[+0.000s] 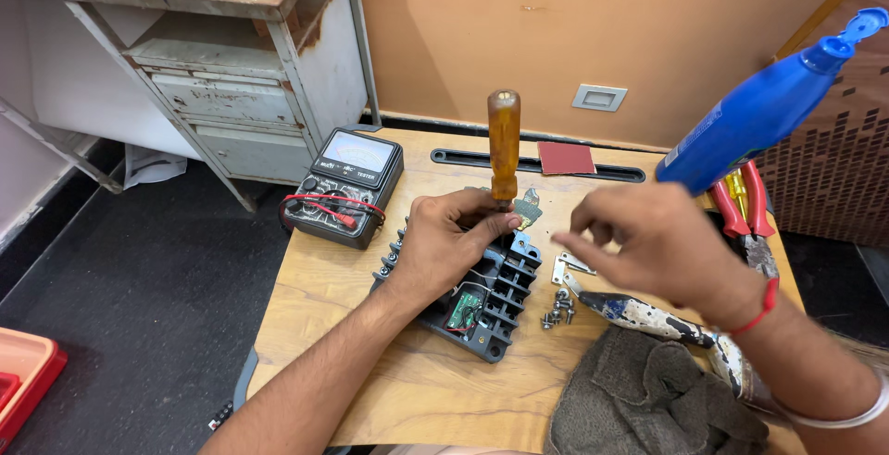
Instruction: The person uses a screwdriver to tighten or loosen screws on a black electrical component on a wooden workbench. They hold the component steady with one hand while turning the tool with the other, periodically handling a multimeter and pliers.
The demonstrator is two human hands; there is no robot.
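My left hand [444, 247] grips the lower shaft of a screwdriver with an amber handle [504, 140], held upright over a black finned electronic unit [505, 298] on the wooden table [389, 381]. A small green circuit board [465, 311] shows inside the unit. My right hand [653, 242] hovers to the right of the screwdriver, fingers pinched together, apparently empty; whether something tiny is held I cannot tell. Several loose screws [558, 309] and a small metal bracket [569, 265] lie below that hand.
An analog multimeter [347, 182] with red leads sits at the table's left. A blue squeeze bottle [759, 112], red-handled pliers [745, 200], a soldering tool [648, 318], a grey cloth [648, 399] and red sandpaper [567, 158] lie right. A metal cabinet [231, 75] stands back left.
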